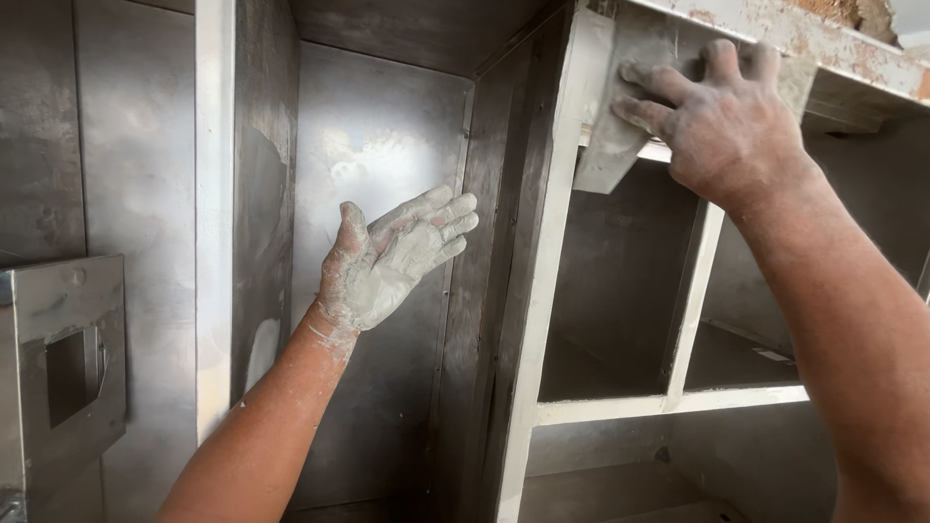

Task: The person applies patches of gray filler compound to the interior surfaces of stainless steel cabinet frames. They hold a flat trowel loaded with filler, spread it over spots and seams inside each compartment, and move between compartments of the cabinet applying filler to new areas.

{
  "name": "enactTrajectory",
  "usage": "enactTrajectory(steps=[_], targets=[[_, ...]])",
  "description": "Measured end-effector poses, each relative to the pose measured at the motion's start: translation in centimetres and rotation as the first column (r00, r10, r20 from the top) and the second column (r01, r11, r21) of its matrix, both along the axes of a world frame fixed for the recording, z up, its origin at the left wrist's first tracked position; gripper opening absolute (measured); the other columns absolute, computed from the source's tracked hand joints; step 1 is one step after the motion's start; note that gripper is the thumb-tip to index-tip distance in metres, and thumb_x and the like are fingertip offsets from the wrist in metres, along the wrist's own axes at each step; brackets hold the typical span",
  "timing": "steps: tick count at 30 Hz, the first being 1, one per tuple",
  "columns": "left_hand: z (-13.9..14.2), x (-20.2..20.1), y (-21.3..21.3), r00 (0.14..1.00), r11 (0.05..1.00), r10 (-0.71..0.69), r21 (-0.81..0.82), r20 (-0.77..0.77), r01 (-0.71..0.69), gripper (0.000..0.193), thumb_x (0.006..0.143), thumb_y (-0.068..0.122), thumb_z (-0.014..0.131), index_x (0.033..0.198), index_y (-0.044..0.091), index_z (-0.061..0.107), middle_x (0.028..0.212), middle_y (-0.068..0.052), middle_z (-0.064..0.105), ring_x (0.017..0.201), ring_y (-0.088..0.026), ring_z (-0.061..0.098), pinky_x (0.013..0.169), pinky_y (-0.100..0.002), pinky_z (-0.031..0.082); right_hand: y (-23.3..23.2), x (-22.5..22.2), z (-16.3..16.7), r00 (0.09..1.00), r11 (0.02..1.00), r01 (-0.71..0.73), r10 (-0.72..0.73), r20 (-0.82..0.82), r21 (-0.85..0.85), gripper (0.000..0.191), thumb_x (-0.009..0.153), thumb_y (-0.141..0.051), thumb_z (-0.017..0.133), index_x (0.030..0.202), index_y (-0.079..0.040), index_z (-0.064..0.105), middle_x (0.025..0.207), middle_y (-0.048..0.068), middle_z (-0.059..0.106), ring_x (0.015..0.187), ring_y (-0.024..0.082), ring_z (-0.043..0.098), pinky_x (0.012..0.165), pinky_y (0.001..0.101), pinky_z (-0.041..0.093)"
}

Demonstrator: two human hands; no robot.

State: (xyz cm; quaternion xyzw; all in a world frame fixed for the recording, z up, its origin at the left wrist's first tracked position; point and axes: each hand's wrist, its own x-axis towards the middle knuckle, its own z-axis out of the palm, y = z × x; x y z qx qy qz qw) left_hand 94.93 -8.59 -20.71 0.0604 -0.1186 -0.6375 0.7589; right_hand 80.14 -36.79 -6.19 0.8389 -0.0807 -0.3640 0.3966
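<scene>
My left hand (392, 257) is raised with its palm up and fingers apart, coated in pale grey putty, holding nothing. It hovers in front of a recessed grey panel (373, 145), its fingertips close to the cabinet's side edge (484, 223). My right hand (722, 121), dusty grey, presses a flat grey pad or block (610, 145) against the upper front of the pale cabinet frame (552, 291). Its fingers spread over the pad's top.
The cabinet has open compartments (620, 291) split by a pale upright (693, 291) and a horizontal rail (668, 402). A pale vertical strip (213, 213) stands at left. A grey metal box with a cut-out (63, 373) hangs at the far left. Rough plaster (833, 44) runs along the top.
</scene>
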Motion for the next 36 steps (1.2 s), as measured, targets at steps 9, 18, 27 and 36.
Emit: enactTrajectory(steps=[9,18,27,36], targets=[[-0.1,1.2,1.0,0.992,0.997,0.061,-0.038,-0.108,-0.065,0.102,0.096,0.078,0.038,0.160,-0.001,0.031,0.167,-0.029,0.032,0.159,-0.042,0.028,0.132,-0.056,0.020,2.1,-1.9,4.0,0.804,0.852,0.002,-0.313,0.506,0.524,0.031,0.101,-0.022,0.057,0.132,-0.017,0.061,0.129,0.010,0.065,0.117,0.029,0.066,0.099,0.0394,0.057],[0.1,1.4,0.8,0.990,0.996,0.066,-0.059,-0.124,-0.074,0.102,0.097,0.076,0.038,0.160,-0.004,0.031,0.167,-0.028,0.032,0.157,-0.043,0.031,0.132,-0.056,0.022,-0.6,4.6,0.1,0.908,0.966,-0.175,0.084,0.411,0.189,0.021,0.107,-0.018,0.059,0.125,-0.006,0.059,0.099,0.012,0.072,0.090,0.031,0.072,0.071,0.0442,0.059],[-0.6,0.7,0.3,0.982,0.983,0.164,0.097,-0.098,-0.154,0.105,0.095,0.079,0.033,0.160,-0.004,0.027,0.167,-0.028,0.031,0.157,-0.041,0.030,0.132,-0.054,0.021,2.9,4.4,-0.7,0.750,0.825,0.407,-0.547,0.373,0.392,0.043,0.106,-0.027,0.057,0.127,0.008,0.047,0.085,0.026,0.071,0.079,0.041,0.072,0.074,0.0483,0.062],[-3.2,-2.0,-0.2,0.955,0.709,0.296,0.663,0.028,-0.240,0.116,0.085,0.087,0.027,0.162,0.002,0.007,0.172,-0.020,0.013,0.160,-0.030,0.011,0.127,-0.043,0.004,16.4,-6.4,0.3,0.487,0.274,0.655,-0.866,-0.116,0.704,0.041,0.105,-0.035,0.048,0.119,0.003,0.051,0.065,0.008,0.065,0.055,0.016,0.065,0.057,0.0306,0.062]])
